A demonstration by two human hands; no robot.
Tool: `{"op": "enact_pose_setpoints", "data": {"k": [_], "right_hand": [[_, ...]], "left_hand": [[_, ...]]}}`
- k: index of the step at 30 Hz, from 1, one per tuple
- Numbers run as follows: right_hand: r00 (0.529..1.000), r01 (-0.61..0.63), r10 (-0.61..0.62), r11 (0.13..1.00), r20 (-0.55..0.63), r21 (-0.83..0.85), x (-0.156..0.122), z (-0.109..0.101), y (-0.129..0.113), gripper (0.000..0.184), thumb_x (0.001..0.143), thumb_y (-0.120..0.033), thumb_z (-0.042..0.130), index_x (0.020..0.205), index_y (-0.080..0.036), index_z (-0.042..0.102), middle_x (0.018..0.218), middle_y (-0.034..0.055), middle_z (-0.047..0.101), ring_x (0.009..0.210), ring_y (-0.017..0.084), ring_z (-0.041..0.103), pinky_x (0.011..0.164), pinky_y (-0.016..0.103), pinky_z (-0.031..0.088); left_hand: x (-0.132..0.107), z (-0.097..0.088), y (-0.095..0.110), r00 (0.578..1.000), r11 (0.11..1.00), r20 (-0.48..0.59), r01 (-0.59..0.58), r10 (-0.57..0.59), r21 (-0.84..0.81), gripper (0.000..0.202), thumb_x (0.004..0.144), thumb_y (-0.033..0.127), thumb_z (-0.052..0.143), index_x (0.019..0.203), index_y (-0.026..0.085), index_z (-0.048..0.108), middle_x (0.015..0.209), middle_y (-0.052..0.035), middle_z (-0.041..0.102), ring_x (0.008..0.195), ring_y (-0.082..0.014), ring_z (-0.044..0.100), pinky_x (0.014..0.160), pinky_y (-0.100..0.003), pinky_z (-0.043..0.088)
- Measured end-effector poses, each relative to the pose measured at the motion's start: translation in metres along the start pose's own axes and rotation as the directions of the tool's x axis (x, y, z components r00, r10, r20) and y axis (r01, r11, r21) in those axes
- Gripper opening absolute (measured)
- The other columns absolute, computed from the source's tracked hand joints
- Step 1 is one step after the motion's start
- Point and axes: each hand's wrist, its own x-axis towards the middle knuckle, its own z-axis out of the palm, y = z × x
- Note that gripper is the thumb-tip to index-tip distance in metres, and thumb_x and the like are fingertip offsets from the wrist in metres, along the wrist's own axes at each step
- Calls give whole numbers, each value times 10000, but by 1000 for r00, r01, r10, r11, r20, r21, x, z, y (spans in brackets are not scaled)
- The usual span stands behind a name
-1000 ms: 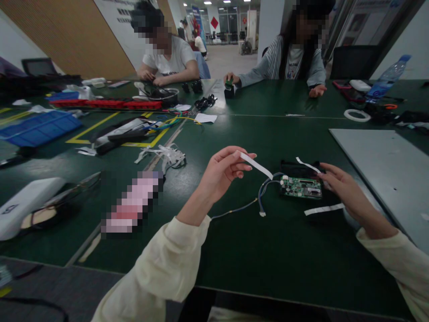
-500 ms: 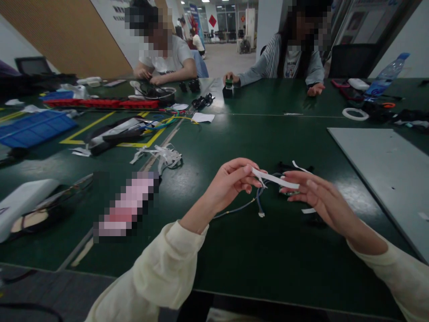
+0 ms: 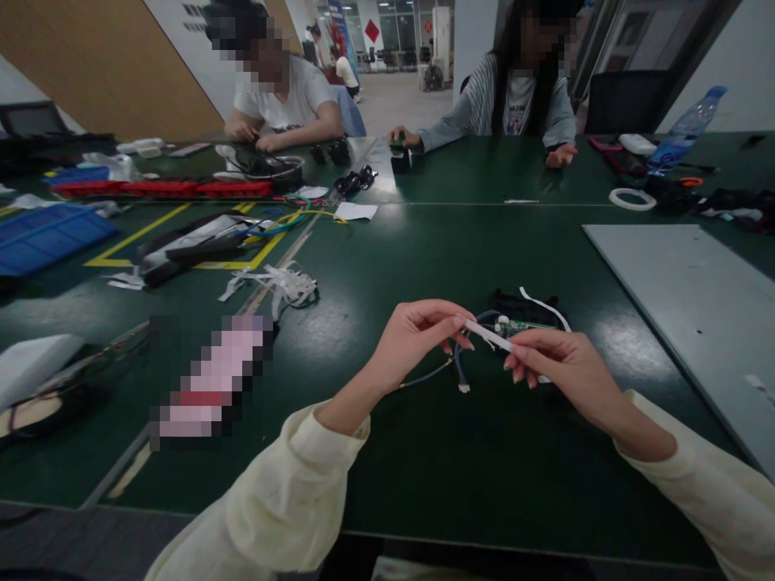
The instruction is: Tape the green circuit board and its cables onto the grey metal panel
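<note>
A narrow white strip (image 3: 489,335), perhaps tape, is stretched between my two hands above the green table (image 3: 424,468). Its left end is pinched by the thumb and fingers of my left hand (image 3: 421,335). At the other end, my right hand (image 3: 560,363) closes thumb and fingers on it. Just beyond lies a green circuit board (image 3: 514,326) beside a black item (image 3: 505,303), partly hidden by my right hand. Grey cables (image 3: 461,375) with a small pale connector run beneath the strip. Another thin white strip (image 3: 545,305) curves over the black item.
A pixelated pink object (image 3: 215,375) and a tangle of white strips (image 3: 284,284) lie to the left. On the right are a grey panel (image 3: 678,298), a white ring (image 3: 631,199) and a tilted water bottle (image 3: 687,133). Two people sit across the table.
My right hand has gone from spread fingers to a pinch on the strip's right end. The circuit board shows more now. The whole view has shifted slightly.
</note>
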Motion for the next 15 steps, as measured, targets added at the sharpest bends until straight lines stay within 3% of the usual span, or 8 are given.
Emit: {"op": "enact_pose_setpoints", "data": {"k": [7,12,15], "right_hand": [[999,-44,43,999,-27,-19,2,1,-1,234,846,-332,633,1011,-178,694,866,50,694,691,113,636,560,224,524],[999,-40,39,999,-34,-19,4,0,2,272,837,-374,637,1025,-184,690,879,54,692,709,125,641,576,247,537],[998,-31,29,999,-49,-38,5,-2,7,295,835,-394,634,1038,-188,690,904,62,696,738,141,652,580,258,543]], "left_hand": [[5,-7,-5,997,998,-44,65,-66,-28,143,823,248,655,912,153,713,580,27,585,479,-50,500,456,-153,410],[4,-6,-4,989,976,19,146,-145,-158,135,826,258,643,886,149,695,645,3,630,532,-66,564,520,-171,465],[5,-8,-3,989,970,-20,138,-145,-198,149,810,270,660,887,146,689,730,-25,674,619,-89,623,542,-170,474]]}}
